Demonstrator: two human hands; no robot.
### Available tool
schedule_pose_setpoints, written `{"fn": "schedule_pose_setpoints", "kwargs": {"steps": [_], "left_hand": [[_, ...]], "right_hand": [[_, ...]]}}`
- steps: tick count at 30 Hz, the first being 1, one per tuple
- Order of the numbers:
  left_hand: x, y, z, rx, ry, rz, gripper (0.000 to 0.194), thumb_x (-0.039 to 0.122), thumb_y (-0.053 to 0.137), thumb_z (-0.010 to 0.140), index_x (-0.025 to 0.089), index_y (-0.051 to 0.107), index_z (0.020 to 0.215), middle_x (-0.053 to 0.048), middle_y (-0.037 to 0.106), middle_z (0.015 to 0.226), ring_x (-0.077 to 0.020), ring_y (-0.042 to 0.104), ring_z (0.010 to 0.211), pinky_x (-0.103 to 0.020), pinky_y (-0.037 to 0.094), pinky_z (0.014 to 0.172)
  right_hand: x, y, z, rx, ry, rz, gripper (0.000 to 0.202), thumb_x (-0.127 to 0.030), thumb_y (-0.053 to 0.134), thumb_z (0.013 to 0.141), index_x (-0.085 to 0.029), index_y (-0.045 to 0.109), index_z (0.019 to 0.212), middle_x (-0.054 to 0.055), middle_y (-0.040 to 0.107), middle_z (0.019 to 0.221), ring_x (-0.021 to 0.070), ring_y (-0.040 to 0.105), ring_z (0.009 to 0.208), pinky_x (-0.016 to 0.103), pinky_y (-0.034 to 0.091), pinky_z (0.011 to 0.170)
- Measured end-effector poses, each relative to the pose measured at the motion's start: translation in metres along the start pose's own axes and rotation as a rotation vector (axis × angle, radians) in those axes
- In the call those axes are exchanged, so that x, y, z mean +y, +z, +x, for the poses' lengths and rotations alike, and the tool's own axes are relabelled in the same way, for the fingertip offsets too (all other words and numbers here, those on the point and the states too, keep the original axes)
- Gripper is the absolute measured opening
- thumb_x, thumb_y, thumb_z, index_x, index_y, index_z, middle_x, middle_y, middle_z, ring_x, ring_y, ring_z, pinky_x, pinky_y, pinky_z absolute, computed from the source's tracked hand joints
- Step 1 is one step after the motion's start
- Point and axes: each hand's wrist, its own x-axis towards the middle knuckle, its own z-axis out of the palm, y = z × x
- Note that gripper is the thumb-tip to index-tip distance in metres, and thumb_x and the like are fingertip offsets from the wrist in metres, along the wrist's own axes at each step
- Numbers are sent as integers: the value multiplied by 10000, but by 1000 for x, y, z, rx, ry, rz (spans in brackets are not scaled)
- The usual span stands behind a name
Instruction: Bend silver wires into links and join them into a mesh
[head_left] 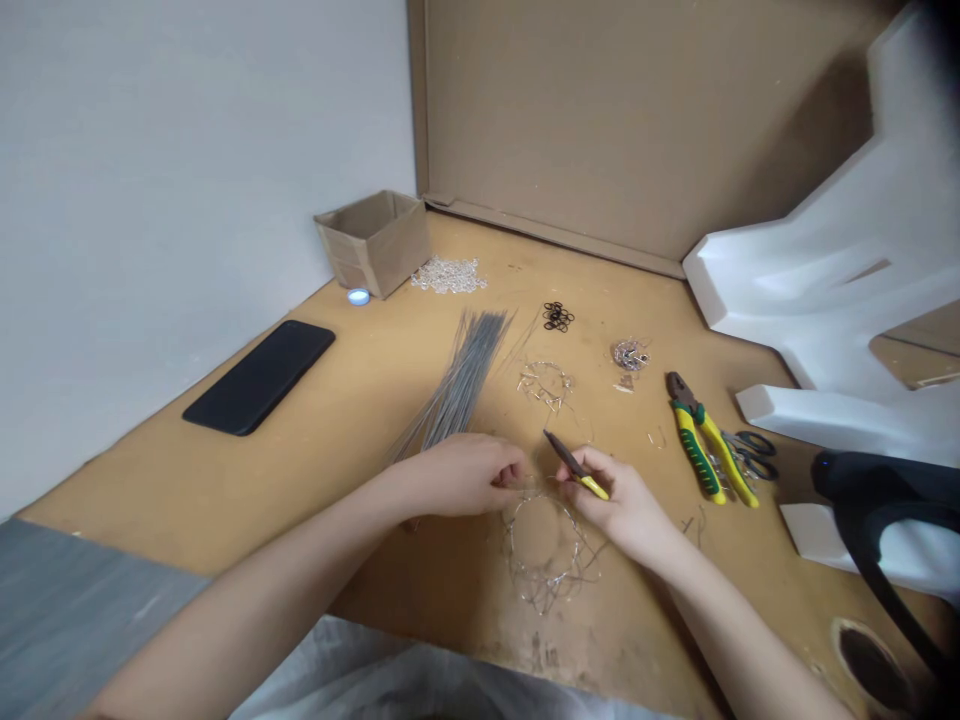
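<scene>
My right hand grips a pair of pliers with dark jaws and yellow handles, the jaws pointing up and left. Most of the handles are hidden in the palm. My left hand is closed in a pinch at the far edge of a wire ring; its fingertips are partly hidden. Thin loose wire ends stick out around the ring, mostly along its near side. Just beyond my hands lies a second wire ring. A bundle of straight grey wires runs beside and behind my left hand.
Larger green-and-yellow pliers and black-handled scissors lie at right, by a white moulded piece. Farther back are black rings, a wire clump, clear beads and a cardboard box. A phone lies left.
</scene>
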Motion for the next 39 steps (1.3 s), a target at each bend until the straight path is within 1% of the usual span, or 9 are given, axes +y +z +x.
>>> {"fn": "schedule_pose_setpoints", "kwargs": {"steps": [4,7,11,20,26,29,31,35,39], "left_hand": [[-2,4,6,-93,42,-122,160,259,531,752,193,611,874,3,633,799,-121,561,704,-195,377,598],[-5,7,10,-159,21,-218,216,318,583,733,175,615,891,0,628,765,-113,559,676,-181,372,568],[-5,13,13,-132,5,-265,260,338,627,702,169,598,897,1,613,768,-113,547,682,-181,371,571],[-4,24,19,-61,155,-349,106,115,536,720,146,558,819,30,508,720,-75,448,644,-163,341,572],[-5,21,21,-86,114,-449,97,161,529,764,137,566,850,23,522,743,-78,454,669,-166,349,598],[-5,23,22,-65,107,-443,86,193,532,776,129,587,794,19,535,731,-77,457,652,-166,341,588],[-5,26,23,-48,92,-428,98,198,530,777,127,596,778,20,525,716,-73,457,629,-162,335,568],[-5,28,24,-13,83,-392,109,208,526,778,131,602,791,18,531,710,-79,468,631,-162,339,565],[-5,27,24,24,128,-329,99,186,529,769,134,612,786,2,573,761,-96,504,699,-170,360,621]], "right_hand": [[1,-3,-4,-57,29,12,110,-162,470,700,-180,528,791,-19,553,680,121,510,633,225,400,602],[3,-3,-5,-74,39,15,117,-154,474,693,-180,531,791,-20,551,667,122,512,633,221,394,600],[6,-2,-4,-48,36,-11,92,-183,504,702,-180,545,784,-21,557,671,120,504,617,219,386,581],[9,3,-4,-68,-9,192,79,-181,532,722,-180,548,798,-5,610,744,123,552,699,222,417,648],[5,-1,-3,-51,-16,149,88,-172,534,720,-175,557,805,-5,610,743,120,557,694,220,422,639],[5,-2,-4,-52,-49,59,81,-191,525,746,-179,561,818,-6,612,741,123,560,695,226,427,643],[5,-6,-8,-5,-88,-54,86,-219,531,762,-186,568,832,-1,617,756,131,564,708,238,430,659],[1,-26,-26,115,-160,-307,130,-271,518,802,-205,579,896,22,626,824,141,576,740,248,433,676],[-7,-46,-47,97,-234,-686,133,-300,520,796,-216,596,865,34,621,816,162,576,762,260,420,663]]}}
